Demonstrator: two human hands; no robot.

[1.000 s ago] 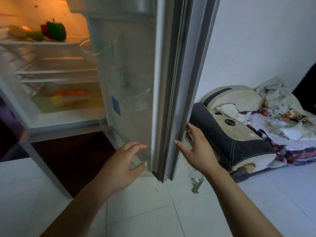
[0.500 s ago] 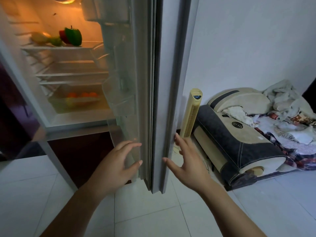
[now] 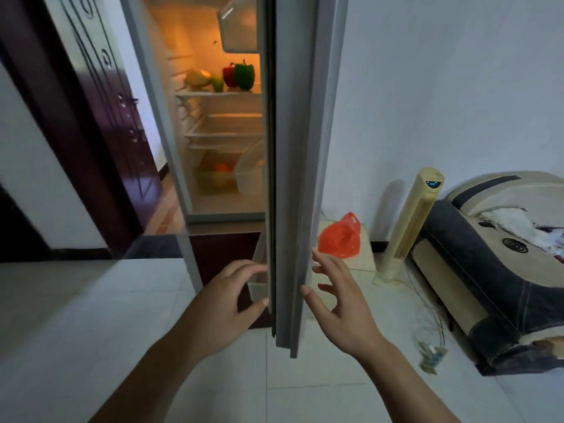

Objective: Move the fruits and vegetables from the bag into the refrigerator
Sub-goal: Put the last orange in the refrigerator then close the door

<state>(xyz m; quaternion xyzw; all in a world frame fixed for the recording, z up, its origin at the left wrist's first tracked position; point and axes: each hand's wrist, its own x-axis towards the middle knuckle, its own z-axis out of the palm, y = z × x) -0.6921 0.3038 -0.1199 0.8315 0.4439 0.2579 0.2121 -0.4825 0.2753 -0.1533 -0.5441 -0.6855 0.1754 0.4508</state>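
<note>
tall grey refrigerator lit inside, its grey door seen edge-on, ajar | crumpled red plastic bag just right of the door | left hand and right hand flank the door's lower edge, fingers loose, gripping nothing | green bell pepper and red bell pepper on top shelf | orange fruit in bottom drawer

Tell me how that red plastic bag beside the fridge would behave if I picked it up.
The thin red plastic bag looks crumpled and slumped, so it would probably be floppy and change shape when lifted. It shows no clear bulges, so it may be nearly empty and light. Its handle loop sticks up, probably the easiest place to grip.
</note>
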